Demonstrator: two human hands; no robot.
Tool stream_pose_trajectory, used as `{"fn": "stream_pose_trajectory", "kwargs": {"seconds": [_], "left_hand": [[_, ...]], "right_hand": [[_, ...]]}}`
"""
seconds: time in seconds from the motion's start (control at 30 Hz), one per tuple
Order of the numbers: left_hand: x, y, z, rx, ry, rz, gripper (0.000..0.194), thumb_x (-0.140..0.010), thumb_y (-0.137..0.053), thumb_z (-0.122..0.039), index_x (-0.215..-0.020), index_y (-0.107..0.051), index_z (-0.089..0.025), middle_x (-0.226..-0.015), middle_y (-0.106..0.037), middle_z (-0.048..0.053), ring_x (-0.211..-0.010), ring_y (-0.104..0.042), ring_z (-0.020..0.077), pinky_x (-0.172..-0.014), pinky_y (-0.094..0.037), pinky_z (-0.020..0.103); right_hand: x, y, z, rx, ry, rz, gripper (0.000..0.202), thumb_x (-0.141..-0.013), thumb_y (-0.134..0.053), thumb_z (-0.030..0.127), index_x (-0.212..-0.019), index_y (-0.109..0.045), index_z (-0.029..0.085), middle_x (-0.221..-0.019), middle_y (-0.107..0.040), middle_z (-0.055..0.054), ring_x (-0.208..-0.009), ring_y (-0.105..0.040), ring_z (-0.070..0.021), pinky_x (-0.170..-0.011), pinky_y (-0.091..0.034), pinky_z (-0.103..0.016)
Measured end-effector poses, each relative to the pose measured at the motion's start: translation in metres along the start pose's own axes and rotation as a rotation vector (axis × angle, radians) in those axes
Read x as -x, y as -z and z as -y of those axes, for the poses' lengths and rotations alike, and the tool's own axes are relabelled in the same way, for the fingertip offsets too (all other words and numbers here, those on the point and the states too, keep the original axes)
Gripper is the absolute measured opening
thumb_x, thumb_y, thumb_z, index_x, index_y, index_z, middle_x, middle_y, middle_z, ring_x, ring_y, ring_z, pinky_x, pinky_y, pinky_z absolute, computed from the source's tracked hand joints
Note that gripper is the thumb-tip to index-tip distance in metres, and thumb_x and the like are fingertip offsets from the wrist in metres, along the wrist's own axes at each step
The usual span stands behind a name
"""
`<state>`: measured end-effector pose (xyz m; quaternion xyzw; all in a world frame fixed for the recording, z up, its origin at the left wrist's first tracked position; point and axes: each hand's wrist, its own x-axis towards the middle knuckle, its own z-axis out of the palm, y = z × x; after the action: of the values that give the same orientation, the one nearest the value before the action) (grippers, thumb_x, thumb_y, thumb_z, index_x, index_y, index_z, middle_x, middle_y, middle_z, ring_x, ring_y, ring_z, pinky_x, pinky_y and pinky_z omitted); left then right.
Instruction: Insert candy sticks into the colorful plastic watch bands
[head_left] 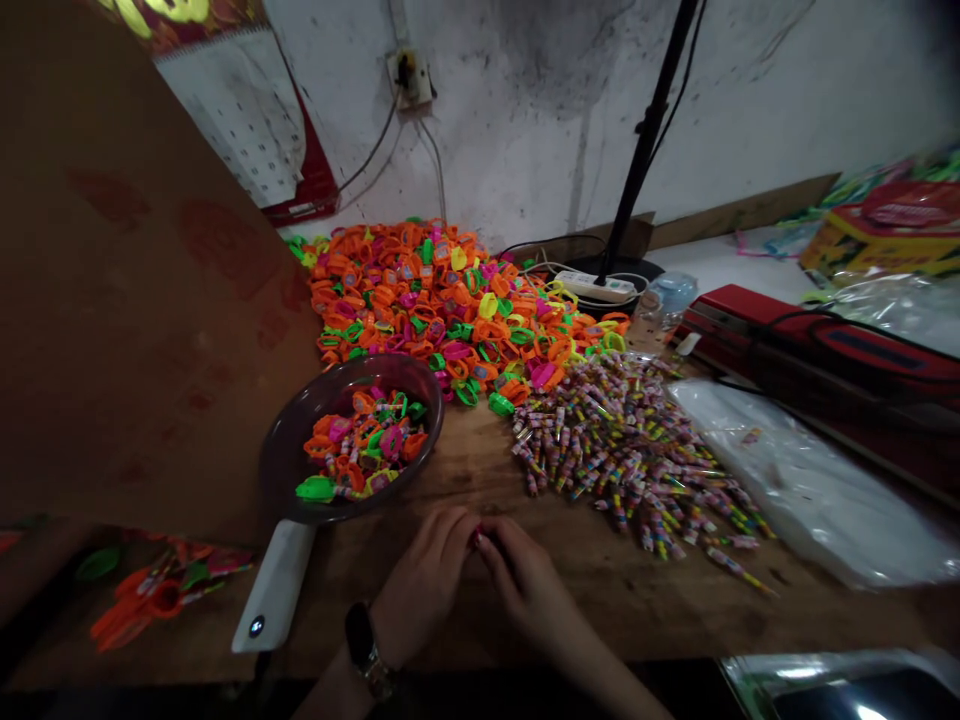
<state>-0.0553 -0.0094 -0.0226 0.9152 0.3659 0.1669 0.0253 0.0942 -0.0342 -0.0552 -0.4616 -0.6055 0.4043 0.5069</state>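
My left hand (433,562), with a dark watch (361,632) on its wrist, meets my right hand (523,572) over the front of the wooden table (465,470). Both hands have their fingers closed around a small reddish thing (475,538), mostly hidden between the fingertips. Left of them sits a dark round pan (274,450) with a white handle (276,590), holding bright plastic toy watches and small wrapped candy tubes. A large heap of orange, green, pink and yellow toy watches (420,290) lies behind. Wrapped candy tubes (622,440) are piled to the right.
A brown cardboard sheet (142,300) stands on the left; orange toys (135,610) lie below it. At right are clear plastic bags (810,480) and a red machine (817,360) with a black cable. A black pole (637,170) rises beside a white power strip (596,287).
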Motion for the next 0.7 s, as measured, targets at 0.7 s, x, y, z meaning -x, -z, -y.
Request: {"fn": "stream_pose_trajectory", "kwargs": {"seconds": [0.7], "left_hand": [[-0.025, 0.044, 0.091, -0.261, -0.011, -0.173, 0.036, -0.092, -0.038, -0.023, -0.126, -0.049, -0.020, -0.115, -0.062, 0.008, -0.108, -0.057, 0.0219, -0.094, -0.047, 0.038]], "right_hand": [[-0.102, 0.010, 0.013, -0.102, 0.119, 0.309, 0.027, -0.091, -0.045, 0.036, -0.099, -0.066, 0.020, -0.093, -0.069, -0.003, -0.088, -0.063, -0.0174, -0.080, -0.049, -0.029]]}}
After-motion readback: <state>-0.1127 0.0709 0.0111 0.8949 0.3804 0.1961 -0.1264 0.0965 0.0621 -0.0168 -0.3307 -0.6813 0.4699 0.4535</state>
